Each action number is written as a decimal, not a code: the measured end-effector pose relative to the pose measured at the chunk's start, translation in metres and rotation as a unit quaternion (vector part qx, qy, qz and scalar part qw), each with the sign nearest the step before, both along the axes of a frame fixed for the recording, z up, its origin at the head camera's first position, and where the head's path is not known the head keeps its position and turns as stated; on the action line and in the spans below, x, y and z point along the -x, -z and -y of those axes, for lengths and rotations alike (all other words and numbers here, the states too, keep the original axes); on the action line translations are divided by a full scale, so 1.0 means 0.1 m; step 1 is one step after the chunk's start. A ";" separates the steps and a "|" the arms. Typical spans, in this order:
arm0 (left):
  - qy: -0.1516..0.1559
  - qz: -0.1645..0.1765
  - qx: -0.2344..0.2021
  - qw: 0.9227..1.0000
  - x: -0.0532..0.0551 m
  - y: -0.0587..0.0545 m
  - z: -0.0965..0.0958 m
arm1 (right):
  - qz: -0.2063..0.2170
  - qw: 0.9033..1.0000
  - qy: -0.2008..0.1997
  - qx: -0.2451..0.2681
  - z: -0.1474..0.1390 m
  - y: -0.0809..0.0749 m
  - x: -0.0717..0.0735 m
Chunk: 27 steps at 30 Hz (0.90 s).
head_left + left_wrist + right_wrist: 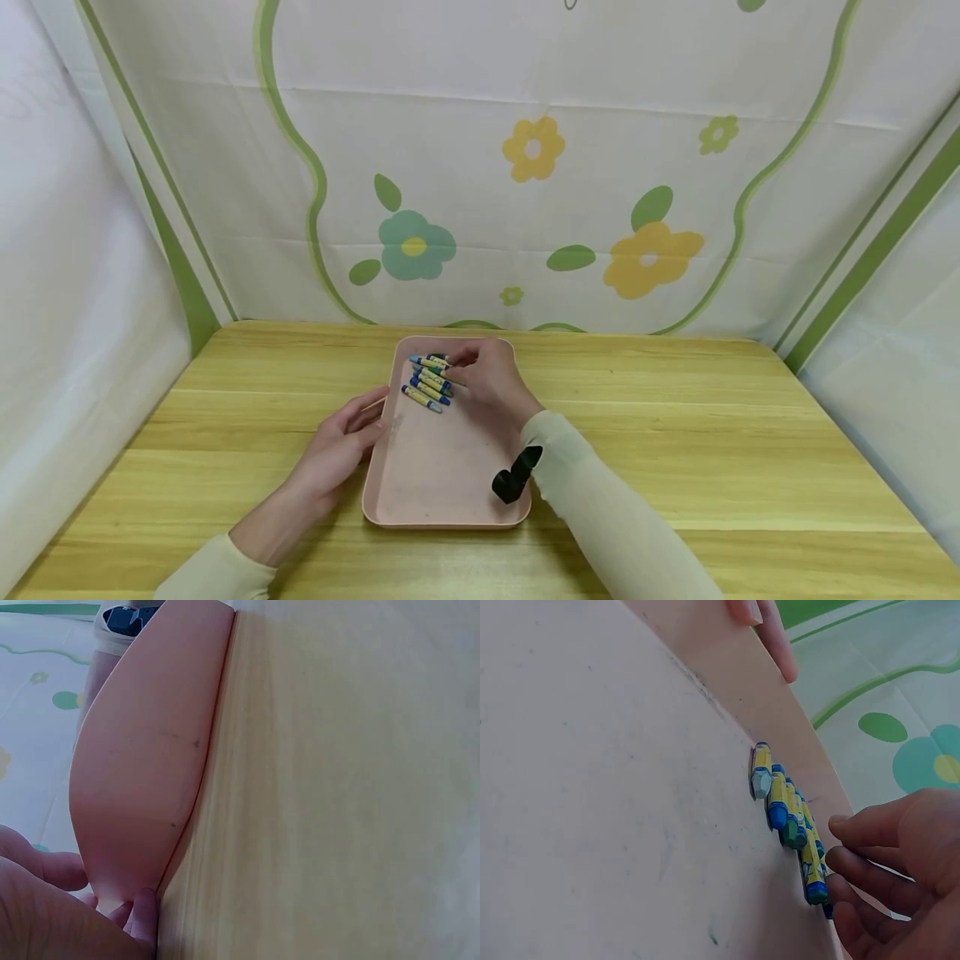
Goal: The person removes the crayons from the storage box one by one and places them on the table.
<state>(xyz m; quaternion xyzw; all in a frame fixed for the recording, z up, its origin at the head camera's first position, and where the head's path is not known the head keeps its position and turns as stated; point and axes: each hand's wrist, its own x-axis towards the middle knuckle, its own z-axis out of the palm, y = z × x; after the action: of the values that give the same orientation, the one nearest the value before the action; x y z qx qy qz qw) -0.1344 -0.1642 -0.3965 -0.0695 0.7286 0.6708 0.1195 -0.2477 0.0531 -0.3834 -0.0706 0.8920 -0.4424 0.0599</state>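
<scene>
A pink tray (435, 475) lies on the table, with several crayons (431, 383) in yellow wrappers grouped near its far left corner. My left hand (333, 450) holds the tray's left side. In the left wrist view, one finger (67, 870) meets the rim and others touch lower on the wall. Over the crayons, my right hand (491, 379) has its fingertips beside the farther ones. In the right wrist view its loosely bent fingers (862, 866) stand close to a green crayon (815, 877), with nothing visible between them. A crayon hidden behind the fingers cannot be ruled out.
The wooden table (660, 450) extends on both sides of the tray. A white flowered cloth (465, 167) hangs behind it, with more cloth at both sides. A black wrist camera (513, 479) sits on the right sleeve, above the tray's near right part.
</scene>
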 end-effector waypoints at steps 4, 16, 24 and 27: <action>-0.002 0.001 0.002 1.000 0.00 0.00 0.00 | -0.004 1.000 0.000 -0.007 0.00 0.01 0.01; -0.001 -0.001 -0.002 1.000 0.01 0.01 0.00 | -0.014 0.999 -0.006 -0.042 0.00 0.06 0.06; -0.002 -0.003 -0.002 1.000 0.01 0.03 0.00 | -0.018 0.998 -0.007 -0.057 0.00 0.07 0.08; -0.001 -0.004 -0.004 1.000 0.01 0.03 0.00 | -0.016 0.998 -0.007 -0.060 -0.01 0.07 0.08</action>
<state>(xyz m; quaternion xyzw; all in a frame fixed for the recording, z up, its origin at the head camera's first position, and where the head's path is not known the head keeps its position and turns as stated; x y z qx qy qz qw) -0.1352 -0.1643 -0.3994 -0.0674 0.7266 0.6738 0.1162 -0.2556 0.0537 -0.3902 -0.0805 0.9171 -0.3869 0.0530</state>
